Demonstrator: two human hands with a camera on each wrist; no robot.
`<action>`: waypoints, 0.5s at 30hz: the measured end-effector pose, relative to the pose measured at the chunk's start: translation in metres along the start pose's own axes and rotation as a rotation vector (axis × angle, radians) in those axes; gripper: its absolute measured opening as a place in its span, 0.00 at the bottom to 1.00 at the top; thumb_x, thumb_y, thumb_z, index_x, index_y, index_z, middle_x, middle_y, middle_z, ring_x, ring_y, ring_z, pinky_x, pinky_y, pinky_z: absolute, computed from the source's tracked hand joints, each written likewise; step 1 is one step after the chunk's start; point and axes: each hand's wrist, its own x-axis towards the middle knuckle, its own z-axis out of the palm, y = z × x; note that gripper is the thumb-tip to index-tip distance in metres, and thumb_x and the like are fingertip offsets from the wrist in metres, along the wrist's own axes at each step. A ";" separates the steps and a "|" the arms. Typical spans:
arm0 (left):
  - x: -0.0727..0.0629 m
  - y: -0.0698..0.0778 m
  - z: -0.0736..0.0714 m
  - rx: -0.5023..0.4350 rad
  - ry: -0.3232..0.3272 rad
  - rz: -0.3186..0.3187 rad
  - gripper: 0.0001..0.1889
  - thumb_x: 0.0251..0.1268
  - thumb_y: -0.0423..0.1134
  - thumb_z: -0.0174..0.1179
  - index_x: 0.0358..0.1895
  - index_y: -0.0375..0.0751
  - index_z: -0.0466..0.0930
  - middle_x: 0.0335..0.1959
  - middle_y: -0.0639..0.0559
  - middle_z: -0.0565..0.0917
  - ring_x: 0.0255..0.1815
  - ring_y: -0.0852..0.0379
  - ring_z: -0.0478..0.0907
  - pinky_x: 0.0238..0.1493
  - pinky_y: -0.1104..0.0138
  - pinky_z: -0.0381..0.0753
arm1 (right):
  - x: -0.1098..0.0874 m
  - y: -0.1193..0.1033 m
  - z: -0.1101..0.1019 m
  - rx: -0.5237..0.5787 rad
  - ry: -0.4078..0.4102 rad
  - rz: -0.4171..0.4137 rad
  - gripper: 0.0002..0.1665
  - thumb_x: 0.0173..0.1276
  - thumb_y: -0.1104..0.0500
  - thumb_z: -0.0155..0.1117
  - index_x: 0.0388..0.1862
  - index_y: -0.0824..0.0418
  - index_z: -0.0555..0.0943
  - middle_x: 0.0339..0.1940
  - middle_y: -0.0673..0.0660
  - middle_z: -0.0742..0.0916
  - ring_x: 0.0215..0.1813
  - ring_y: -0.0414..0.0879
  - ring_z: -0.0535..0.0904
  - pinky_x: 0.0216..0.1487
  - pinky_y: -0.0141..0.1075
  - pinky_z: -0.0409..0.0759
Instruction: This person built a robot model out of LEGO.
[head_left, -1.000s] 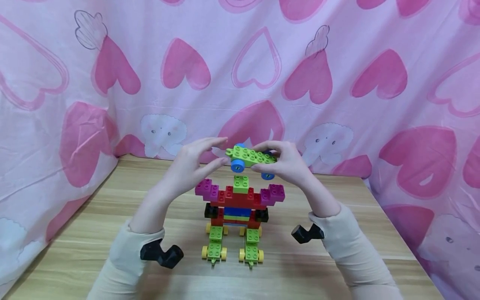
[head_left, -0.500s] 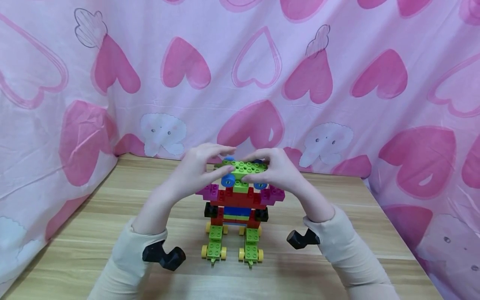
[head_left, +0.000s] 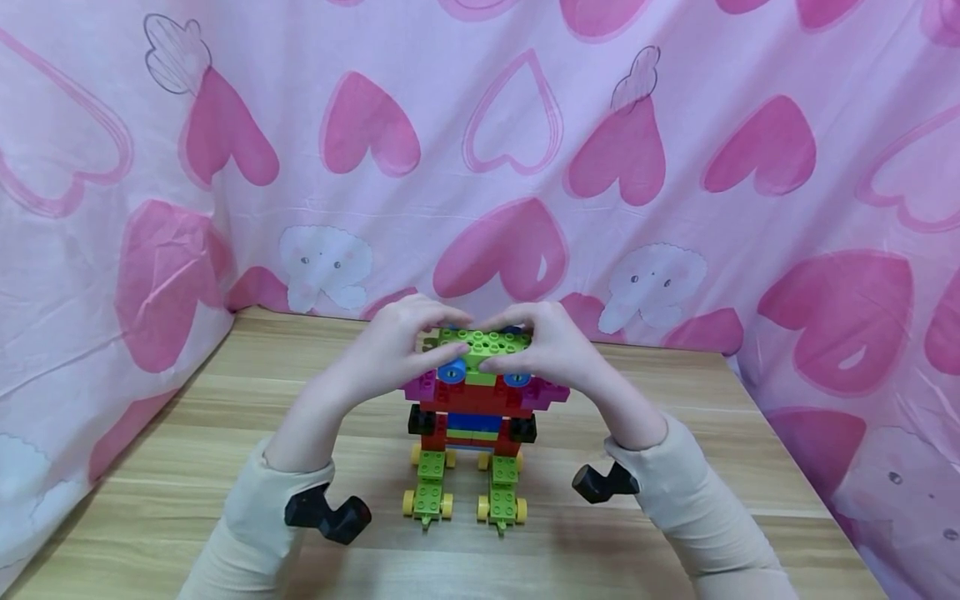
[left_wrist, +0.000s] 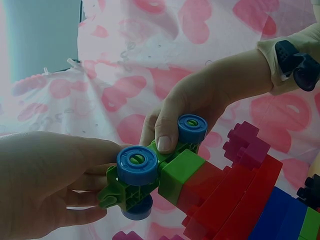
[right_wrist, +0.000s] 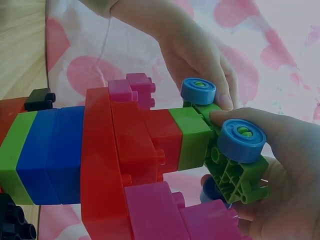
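A green toy car base (head_left: 491,342) with blue wheels lies level atop the figure of building bricks (head_left: 476,398), against its light green top brick (right_wrist: 190,132). My left hand (head_left: 393,346) holds its left part, the thumb at the near side and the fingers behind. On the right part, my right hand (head_left: 555,343) pinches it the same way. In the left wrist view, a blue wheel (left_wrist: 136,167) partly covers the left fingertips. The figure has red, blue and purple bricks and stands on two green wheeled bases (head_left: 429,496) with yellow wheels.
The figure stands on a wood-grain table (head_left: 300,417). A pink heart-patterned cloth (head_left: 480,167) hangs behind and on both sides. Black devices (head_left: 330,515) are strapped on both wrists.
The green car base has come down and left onto the figure's top brick, and levelled out. My left hand has moved in from beside it and taken hold of its left part.
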 end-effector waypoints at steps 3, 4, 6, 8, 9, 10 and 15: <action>0.000 0.000 0.000 0.002 -0.001 -0.002 0.18 0.61 0.40 0.68 0.54 0.41 0.83 0.50 0.49 0.86 0.50 0.53 0.78 0.50 0.59 0.83 | -0.001 -0.001 0.000 -0.005 0.004 0.000 0.23 0.53 0.58 0.78 0.50 0.59 0.86 0.42 0.53 0.90 0.34 0.44 0.80 0.34 0.35 0.81; 0.000 0.000 0.000 0.003 -0.001 -0.003 0.18 0.61 0.40 0.68 0.54 0.42 0.83 0.50 0.49 0.86 0.50 0.53 0.78 0.50 0.59 0.83 | -0.001 -0.002 0.000 -0.007 0.005 0.001 0.23 0.53 0.58 0.78 0.50 0.59 0.86 0.42 0.53 0.90 0.35 0.44 0.80 0.34 0.35 0.81; -0.001 0.000 0.000 0.001 -0.003 -0.003 0.18 0.61 0.40 0.68 0.55 0.42 0.83 0.50 0.49 0.86 0.51 0.53 0.78 0.50 0.59 0.83 | -0.001 -0.002 0.001 -0.008 0.007 0.003 0.23 0.53 0.58 0.78 0.50 0.59 0.86 0.43 0.53 0.90 0.35 0.43 0.80 0.35 0.35 0.81; -0.001 0.000 0.000 -0.003 -0.004 -0.002 0.18 0.61 0.40 0.68 0.55 0.41 0.83 0.50 0.49 0.86 0.50 0.53 0.78 0.50 0.59 0.83 | -0.002 -0.003 0.001 -0.009 0.008 0.005 0.23 0.53 0.58 0.78 0.50 0.59 0.87 0.43 0.53 0.90 0.36 0.43 0.80 0.36 0.35 0.82; -0.001 0.000 0.000 -0.004 -0.005 -0.001 0.18 0.61 0.40 0.67 0.55 0.41 0.83 0.50 0.49 0.86 0.50 0.54 0.78 0.50 0.59 0.83 | -0.002 -0.003 0.002 -0.009 0.009 0.004 0.23 0.53 0.58 0.78 0.50 0.59 0.87 0.43 0.53 0.90 0.37 0.43 0.80 0.37 0.35 0.82; -0.001 0.000 0.000 -0.005 -0.005 0.000 0.18 0.61 0.40 0.67 0.55 0.41 0.83 0.49 0.49 0.86 0.50 0.54 0.78 0.49 0.59 0.82 | -0.002 -0.003 0.002 -0.009 0.010 0.004 0.23 0.53 0.58 0.78 0.50 0.59 0.87 0.43 0.53 0.90 0.38 0.43 0.80 0.37 0.35 0.82; -0.002 -0.001 0.001 -0.009 -0.003 0.005 0.17 0.61 0.40 0.67 0.54 0.41 0.84 0.48 0.49 0.86 0.48 0.55 0.78 0.48 0.61 0.82 | -0.002 -0.003 0.004 -0.011 0.012 0.002 0.23 0.53 0.57 0.78 0.50 0.59 0.87 0.42 0.53 0.90 0.38 0.47 0.81 0.37 0.35 0.82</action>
